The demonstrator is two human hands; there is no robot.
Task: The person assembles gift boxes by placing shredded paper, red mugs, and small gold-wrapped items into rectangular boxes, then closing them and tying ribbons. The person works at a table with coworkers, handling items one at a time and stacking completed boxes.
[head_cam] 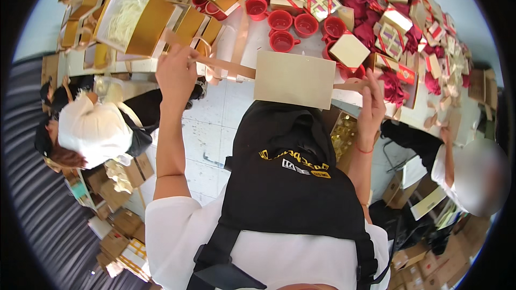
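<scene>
A flat, pale gold rectangular box or panel (pixel 294 79) is in front of my chest, near the table's front edge. A peach satin ribbon (pixel 230 67) runs out from its left side to my left hand (pixel 177 70), which is raised and pinches it between thumb and fingers. On the other side a shorter length of ribbon (pixel 350 86) reaches my right hand (pixel 371 106), whose fingers hold it. The ribbon's path behind the panel is hidden.
Red mugs (pixel 282 41) stand beyond the panel. Gold gift boxes with shredded filler (pixel 125 18) are at the left; ribboned boxes and dark red cloth (pixel 365 18) fill the right. One person (pixel 94 129) is at the left, another (pixel 443 165) at the right.
</scene>
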